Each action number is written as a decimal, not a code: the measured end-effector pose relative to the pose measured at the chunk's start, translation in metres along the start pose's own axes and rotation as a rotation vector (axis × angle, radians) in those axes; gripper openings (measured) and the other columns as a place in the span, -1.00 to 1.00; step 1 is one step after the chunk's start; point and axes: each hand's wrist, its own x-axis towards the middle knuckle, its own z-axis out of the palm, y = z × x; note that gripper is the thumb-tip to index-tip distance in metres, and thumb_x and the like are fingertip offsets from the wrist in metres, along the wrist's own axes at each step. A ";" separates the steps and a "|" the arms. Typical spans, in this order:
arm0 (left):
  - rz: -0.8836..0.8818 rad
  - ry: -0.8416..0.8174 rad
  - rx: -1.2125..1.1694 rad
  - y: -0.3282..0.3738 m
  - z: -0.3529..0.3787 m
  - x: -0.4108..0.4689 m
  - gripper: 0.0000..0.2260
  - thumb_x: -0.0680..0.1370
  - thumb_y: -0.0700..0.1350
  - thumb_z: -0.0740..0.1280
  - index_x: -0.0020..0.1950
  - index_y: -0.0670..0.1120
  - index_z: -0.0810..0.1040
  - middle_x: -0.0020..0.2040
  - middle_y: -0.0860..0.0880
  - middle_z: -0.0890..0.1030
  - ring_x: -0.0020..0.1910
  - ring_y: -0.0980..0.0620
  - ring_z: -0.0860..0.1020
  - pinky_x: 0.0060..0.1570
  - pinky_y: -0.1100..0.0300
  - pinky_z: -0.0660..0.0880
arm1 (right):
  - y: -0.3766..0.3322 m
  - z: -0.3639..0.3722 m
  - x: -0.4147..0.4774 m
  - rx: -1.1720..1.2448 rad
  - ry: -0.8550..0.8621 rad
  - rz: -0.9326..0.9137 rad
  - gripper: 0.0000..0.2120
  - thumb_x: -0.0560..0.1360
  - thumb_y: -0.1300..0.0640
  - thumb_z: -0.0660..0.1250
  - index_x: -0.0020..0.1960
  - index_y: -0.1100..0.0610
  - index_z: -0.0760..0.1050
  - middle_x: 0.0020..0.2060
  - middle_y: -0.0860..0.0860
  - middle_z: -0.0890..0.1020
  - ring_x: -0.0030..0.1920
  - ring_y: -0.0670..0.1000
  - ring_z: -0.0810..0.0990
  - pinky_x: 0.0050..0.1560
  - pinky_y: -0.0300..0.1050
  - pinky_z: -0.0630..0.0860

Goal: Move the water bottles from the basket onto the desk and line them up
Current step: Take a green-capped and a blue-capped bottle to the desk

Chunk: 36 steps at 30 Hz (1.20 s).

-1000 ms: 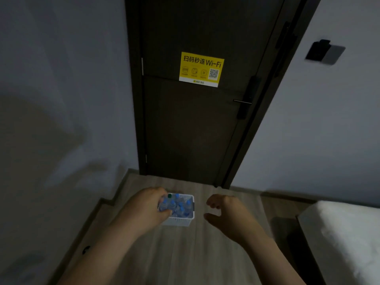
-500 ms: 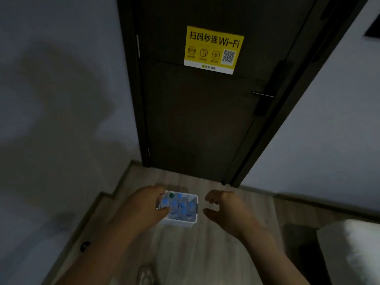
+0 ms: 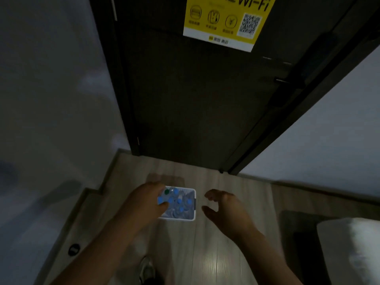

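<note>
A small white basket [image 3: 192,210] stands on the wooden floor in front of a dark door. Several clear water bottles [image 3: 179,202] with blue caps stand in it, and one cap is green. My left hand [image 3: 144,202] reaches out in front of the basket's left side and hides that edge, its fingers loosely curved. The frame does not show whether it touches the basket or a bottle. To the right of the basket, my right hand [image 3: 226,208] hovers with fingers loosely curved, holding nothing. No desk is in view.
The dark door [image 3: 195,110] with a yellow Wi-Fi sticker [image 3: 224,19] fills the wall ahead. Grey walls stand on both sides, and the left wall steps out near the floor. A white bed corner [image 3: 349,247] is at the lower right. My shoe [image 3: 147,270] shows below.
The view has moved closer to the door and tilted down, so the basket looks larger. Both hands keep the same places beside the basket.
</note>
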 end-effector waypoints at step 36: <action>-0.065 0.152 0.098 -0.284 0.344 0.321 -0.67 0.55 0.06 0.29 0.29 0.03 0.40 0.20 0.09 0.53 0.18 0.15 0.48 0.11 0.40 0.22 | 0.211 0.366 0.332 0.120 -0.174 -0.025 -0.59 0.52 -0.03 0.32 0.35 -0.03 0.40 0.21 -0.08 0.56 0.16 -0.13 0.53 0.16 -0.30 0.42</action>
